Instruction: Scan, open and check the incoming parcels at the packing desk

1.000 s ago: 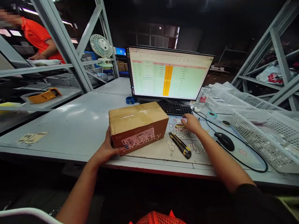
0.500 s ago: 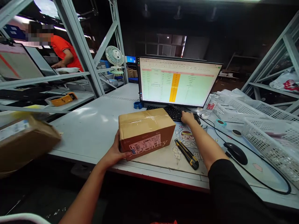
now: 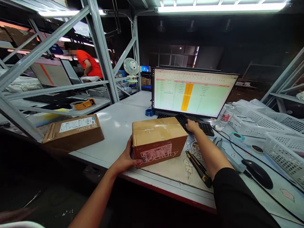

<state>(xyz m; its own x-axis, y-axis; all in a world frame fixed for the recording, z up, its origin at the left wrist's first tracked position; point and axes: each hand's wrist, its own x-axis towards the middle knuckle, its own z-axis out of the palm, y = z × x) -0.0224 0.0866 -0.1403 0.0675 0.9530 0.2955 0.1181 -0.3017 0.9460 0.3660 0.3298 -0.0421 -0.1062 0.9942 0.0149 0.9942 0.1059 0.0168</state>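
Note:
A taped brown cardboard box (image 3: pixel 161 142) sits on the desk before me, a printed shipping label on its front side. My left hand (image 3: pixel 128 157) grips its left end, thumb on the front face and fingers round the side. On the black keyboard (image 3: pixel 206 128) behind the box rests my right hand (image 3: pixel 193 126), holding nothing; its fingers are partly hidden and look loosely bent over the keys. A black and yellow utility knife (image 3: pixel 199 169) lies on the desk mat, between the box and my right forearm.
A second cardboard box (image 3: pixel 76 131) stands at the desk's left edge. Behind the keyboard, a monitor (image 3: pixel 192 91) shows a spreadsheet. White plastic baskets (image 3: pixel 285 155), a black scanner-like device (image 3: pixel 257 172) and cables lie right. A person (image 3: pixel 89 63) in red works beyond the metal frame.
The view has shifted, so everything sits further right and lower. The second box, blurred and tilted before, now rests at the desk's left edge. Both my hands keep their places.

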